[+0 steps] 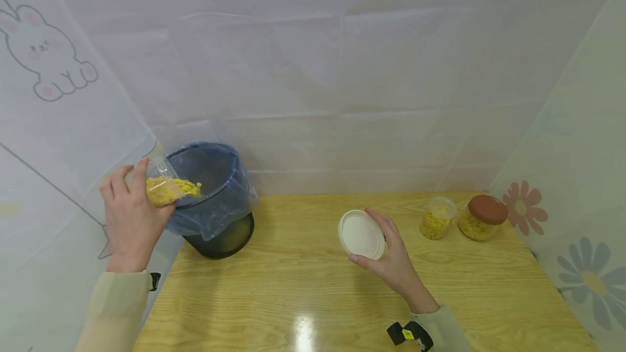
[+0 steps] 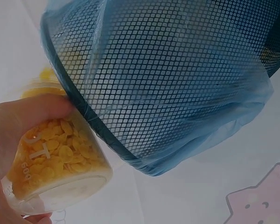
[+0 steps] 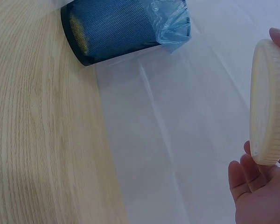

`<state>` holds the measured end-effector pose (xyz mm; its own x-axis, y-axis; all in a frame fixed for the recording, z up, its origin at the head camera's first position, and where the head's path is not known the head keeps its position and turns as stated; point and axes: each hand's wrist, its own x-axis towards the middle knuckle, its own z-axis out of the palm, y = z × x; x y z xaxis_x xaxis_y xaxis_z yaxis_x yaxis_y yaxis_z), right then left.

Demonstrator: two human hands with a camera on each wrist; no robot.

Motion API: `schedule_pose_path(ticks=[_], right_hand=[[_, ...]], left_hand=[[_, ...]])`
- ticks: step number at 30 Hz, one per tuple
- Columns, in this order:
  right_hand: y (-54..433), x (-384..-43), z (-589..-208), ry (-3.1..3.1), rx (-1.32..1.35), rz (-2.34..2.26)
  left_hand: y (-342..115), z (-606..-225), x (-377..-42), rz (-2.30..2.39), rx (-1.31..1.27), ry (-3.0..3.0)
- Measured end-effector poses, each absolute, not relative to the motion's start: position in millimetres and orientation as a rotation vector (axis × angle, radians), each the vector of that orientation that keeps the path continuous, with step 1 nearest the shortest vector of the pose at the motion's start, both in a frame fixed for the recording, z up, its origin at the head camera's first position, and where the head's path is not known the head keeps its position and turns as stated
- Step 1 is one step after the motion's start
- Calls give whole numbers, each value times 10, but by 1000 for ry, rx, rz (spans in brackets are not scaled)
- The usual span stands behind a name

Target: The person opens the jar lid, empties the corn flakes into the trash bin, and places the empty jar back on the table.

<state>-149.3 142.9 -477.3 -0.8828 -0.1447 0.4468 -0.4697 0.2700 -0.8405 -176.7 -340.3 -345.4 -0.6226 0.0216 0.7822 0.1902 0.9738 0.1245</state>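
Note:
Tipped over the rim of a bin, a clear jar (image 1: 163,190) of yellow flakes is gripped by my left hand (image 1: 131,208). Flakes (image 1: 189,188) spill from its mouth toward the inside of the mesh bin (image 1: 222,238), which has a bluish plastic liner (image 1: 215,216) folded over its edge. In the left wrist view the jar (image 2: 60,158) lies slanted against the bin's rim, my thumb across its side. My right hand (image 1: 393,262) holds a round cream lid (image 1: 362,234) by its edge above the table; the right wrist view shows its ribbed side (image 3: 277,102).
At the right of the wooden table (image 1: 303,276) stand a small clear container (image 1: 436,219) with yellow flakes and a jar with a reddish-brown lid (image 1: 487,209). Behind the table hangs a pale creased sheet (image 1: 313,96). Printed sheets flank both sides.

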Motion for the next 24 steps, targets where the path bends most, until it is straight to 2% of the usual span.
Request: schedule_pose_path(ticks=[24], right_hand=[[1426,-1485,-4776,-2265,569,1654]], left_hand=[[-3422,-3422,-1773,-223,-135,-2209]])
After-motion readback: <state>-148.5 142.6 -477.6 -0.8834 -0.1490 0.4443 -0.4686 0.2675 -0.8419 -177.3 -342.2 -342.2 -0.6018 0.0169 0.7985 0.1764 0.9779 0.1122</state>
